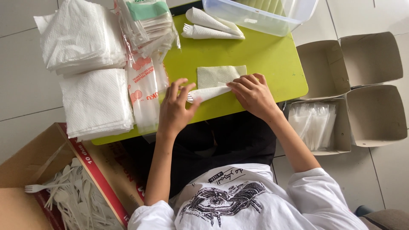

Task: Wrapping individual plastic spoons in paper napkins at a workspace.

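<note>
Head camera looks steeply down (close) at the table (272, 64).

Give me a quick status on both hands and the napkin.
Left hand and right hand both on the napkin, rolling it around a white plastic fork. Green table underneath. Napkin stacks to the left, nothing blocking.

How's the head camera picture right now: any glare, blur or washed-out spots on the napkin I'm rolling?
Head view: even, soft light, only faint shadows under the left hand and right hand; both hands sharp, no motion blur. The rolled napkin and napkin stacks run bright, their texture partly washed out; mild sheen on the clear plastic tub; green table reads cleanly.
</note>
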